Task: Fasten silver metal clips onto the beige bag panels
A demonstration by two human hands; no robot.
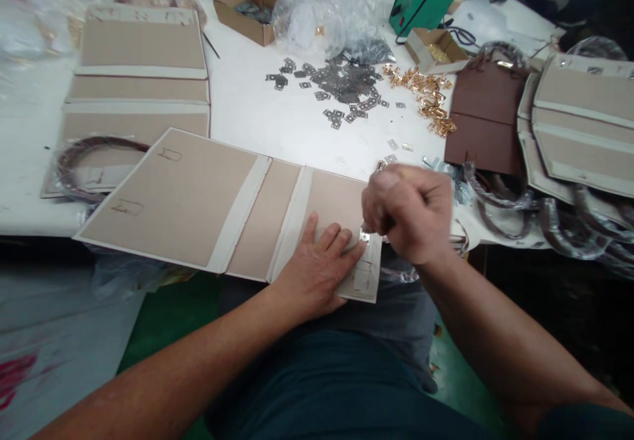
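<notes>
A beige folded-open bag panel (198, 195) lies slantwise over the table's front edge, its lining side up, with pale strips across its folds. My left hand (319, 268) rests flat on its right section, fingers spread. Beside the left fingertips is a small silver metal plate (365, 237) near the panel's right edge. Just above that plate, my right hand (413, 212) is closed in a fist. A bit of metal shows by its top, but what the fist holds is hidden. Thin wire-like outlines (129, 207) mark the panel's left end.
Dark metal plates (347, 83) lie heaped mid-table, beside gold-coloured hardware (430, 100). Behind stand a green box (420, 5) and cardboard boxes (247, 14). Another beige panel (143, 47) lies at left. Stacked panels (584, 106), a brown piece (485, 113) and plastic-wrapped handles (549, 228) are at right.
</notes>
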